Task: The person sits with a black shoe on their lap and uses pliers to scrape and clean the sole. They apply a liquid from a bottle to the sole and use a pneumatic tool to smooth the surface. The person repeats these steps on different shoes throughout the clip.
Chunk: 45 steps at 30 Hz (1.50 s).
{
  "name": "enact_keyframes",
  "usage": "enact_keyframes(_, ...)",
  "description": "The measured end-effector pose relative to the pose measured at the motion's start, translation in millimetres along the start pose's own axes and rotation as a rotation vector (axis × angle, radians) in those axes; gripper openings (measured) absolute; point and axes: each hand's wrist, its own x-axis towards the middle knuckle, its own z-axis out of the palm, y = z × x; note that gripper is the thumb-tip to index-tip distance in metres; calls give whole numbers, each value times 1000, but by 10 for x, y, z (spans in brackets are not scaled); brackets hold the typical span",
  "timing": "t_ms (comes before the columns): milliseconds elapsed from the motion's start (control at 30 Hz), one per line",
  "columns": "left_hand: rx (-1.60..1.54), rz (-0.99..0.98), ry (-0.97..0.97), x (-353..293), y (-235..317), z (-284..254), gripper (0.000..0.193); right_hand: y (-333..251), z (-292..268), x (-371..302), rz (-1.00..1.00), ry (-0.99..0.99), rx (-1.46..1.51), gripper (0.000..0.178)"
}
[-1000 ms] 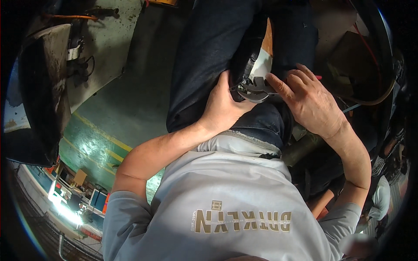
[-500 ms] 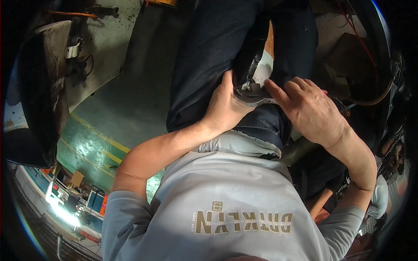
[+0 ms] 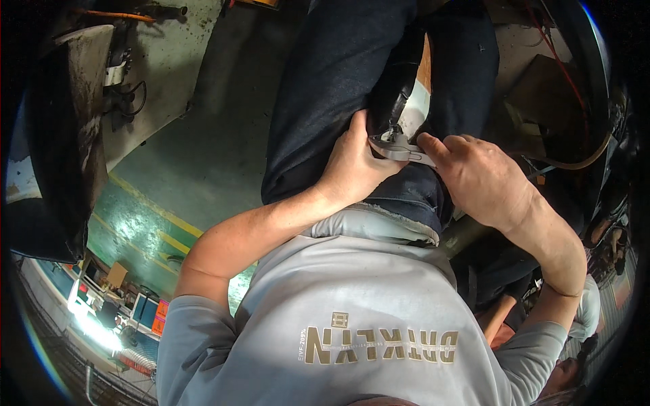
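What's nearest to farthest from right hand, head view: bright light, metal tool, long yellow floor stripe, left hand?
1. Metal tool, in right hand.
2. Left hand, at tool's head.
3. Long yellow floor stripe, left side.
4. Bright light, lower left.

Left hand [image 3: 355, 159] cupped, right hand [image 3: 482, 177] clenched (elbows [image 3: 200, 260] bent).

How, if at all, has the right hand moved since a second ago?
Yes: the right hand has come down the picture, nearer the grey shirt; the yellow floor line has barely shifted.
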Motion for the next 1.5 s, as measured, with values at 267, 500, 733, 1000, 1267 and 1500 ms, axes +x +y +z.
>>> enact_keyframes(267,-766,-344,-462,150,76,-454,43,174,344,-105,28,103,238,33)
enact_keyframes(500,-667,-499,-324,431,316,-135,69,323,128,-113,-43,85,167,29)
enact_keyframes(733,-884,-508,-194,451,192,89,79,417,93,-38,-99,100,105,28)
enact_keyframes(1000,-1261,-505,-417,492,82,86,74,544,20,110,-166,4,114,19)
enact_keyframes(1267,-1272,-599,-418,328,22,-97,35,487,71,97,-201,42,230,21)
enact_keyframes(1500,-1130,-622,-334,327,207,-92,31,608,73,150,-229,9,346,34)
